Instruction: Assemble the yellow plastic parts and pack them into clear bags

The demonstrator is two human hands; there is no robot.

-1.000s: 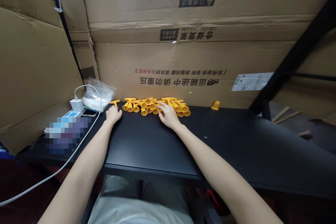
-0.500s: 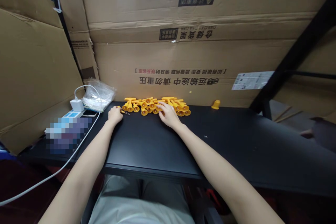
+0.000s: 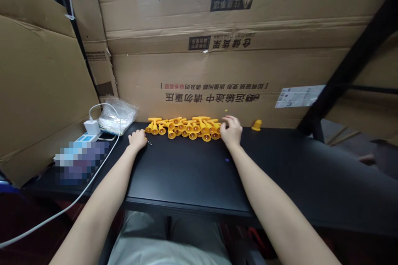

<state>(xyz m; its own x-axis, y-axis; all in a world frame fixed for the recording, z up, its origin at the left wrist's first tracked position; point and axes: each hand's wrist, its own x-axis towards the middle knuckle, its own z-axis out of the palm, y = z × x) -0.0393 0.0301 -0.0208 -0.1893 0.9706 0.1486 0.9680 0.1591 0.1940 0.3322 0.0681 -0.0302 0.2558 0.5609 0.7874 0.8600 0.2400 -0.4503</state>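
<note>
My left hand [image 3: 137, 140] is closed at the left end of a row of yellow T-handled corkscrews [image 3: 192, 136]. A thin metal spiral [image 3: 149, 143] sticks out from its fingers, so it grips a corkscrew whose handle is mostly hidden. The corkscrews in the row have bell-shaped ends facing me and lie heaped against the cardboard. My right hand [image 3: 231, 131] is at the row's right end, fingers curved and apart, with nothing visible in it; whether its fingertips touch the last corkscrew I cannot tell. A loose yellow bell-shaped piece [image 3: 256, 125] stands further right.
A cardboard sheet [image 3: 199, 66] walls off the back of the black table [image 3: 186, 174]. At left are a clear plastic bag [image 3: 118, 116], a phone [image 3: 107, 136], a white charger [image 3: 91, 126] and its cable [image 3: 74, 202]. A black post [image 3: 345, 54] slants at right.
My right hand has moved right, from over the middle of the row to its right end, uncovering corkscrews there. My left hand stays closed at the left, the metal spiral tilted slightly differently.
</note>
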